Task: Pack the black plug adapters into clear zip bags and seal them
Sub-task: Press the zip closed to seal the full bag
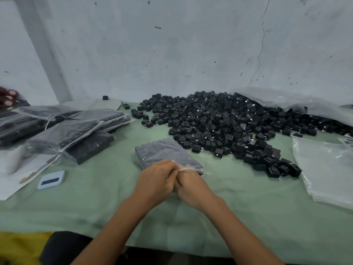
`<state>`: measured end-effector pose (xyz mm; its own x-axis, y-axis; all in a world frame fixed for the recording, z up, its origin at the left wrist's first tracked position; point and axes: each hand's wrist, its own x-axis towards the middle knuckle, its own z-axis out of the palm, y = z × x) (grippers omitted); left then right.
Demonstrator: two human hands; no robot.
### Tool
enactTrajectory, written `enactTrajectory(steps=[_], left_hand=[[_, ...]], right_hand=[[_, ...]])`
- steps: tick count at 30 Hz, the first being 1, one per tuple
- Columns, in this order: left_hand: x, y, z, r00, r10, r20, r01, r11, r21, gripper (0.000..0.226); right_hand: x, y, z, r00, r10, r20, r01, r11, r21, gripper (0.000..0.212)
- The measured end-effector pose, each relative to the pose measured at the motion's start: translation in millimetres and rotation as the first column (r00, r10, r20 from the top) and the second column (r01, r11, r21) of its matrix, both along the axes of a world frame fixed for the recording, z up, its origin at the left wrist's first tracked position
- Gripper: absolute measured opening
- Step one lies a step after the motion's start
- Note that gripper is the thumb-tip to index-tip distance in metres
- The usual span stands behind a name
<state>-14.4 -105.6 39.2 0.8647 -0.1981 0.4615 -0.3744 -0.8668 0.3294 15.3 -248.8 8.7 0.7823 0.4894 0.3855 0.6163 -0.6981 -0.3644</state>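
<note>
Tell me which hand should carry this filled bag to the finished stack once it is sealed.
Probably left. The packed bags lie on the left side of the table, nearer the left hand. Both hands now pinch the filled bag at its near edge; the right hand would have to cross over.

Filled clear zip bag (168, 156) is laid at frame centre; loose black plug adapters (225, 129) heaped upper right, packed bags (63, 129) stacked left.

One head-worn camera looks forward and down, close over the green table (95, 197), facing the wall (172, 44)
</note>
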Motion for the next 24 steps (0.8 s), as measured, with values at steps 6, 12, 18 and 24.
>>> enactTrajectory(steps=[6, 12, 18, 24], left_hand=[[-2.3, -2.2, -9.1, 0.999, 0.008, -0.034, -0.008, 1.0, 0.003, 0.015], [-2.7, -2.6, -9.5, 0.999, 0.017, -0.035, -0.017, 1.0, 0.001, 0.015], [-6.7, -4.3, -14.2, 0.999, 0.03, -0.031, -0.03, 1.0, 0.006, 0.016], [-7.4, -2.8, -19.5, 0.999, -0.008, -0.032, 0.008, 1.0, -0.009, 0.015]], right_hand=[[-13.0, 0.9, -8.8, 0.999, -0.026, 0.036, 0.026, 1.0, 0.012, 0.026], [-8.8, 0.7, -6.0, 0.997, -0.016, 0.069, 0.019, 0.999, -0.046, 0.024], [-15.5, -0.7, -19.2, 0.991, -0.019, 0.135, 0.024, 0.999, -0.037, 0.021], [-16.7, 6.8, -25.3, 0.988, -0.059, 0.144, 0.082, 0.984, -0.157, 0.032]])
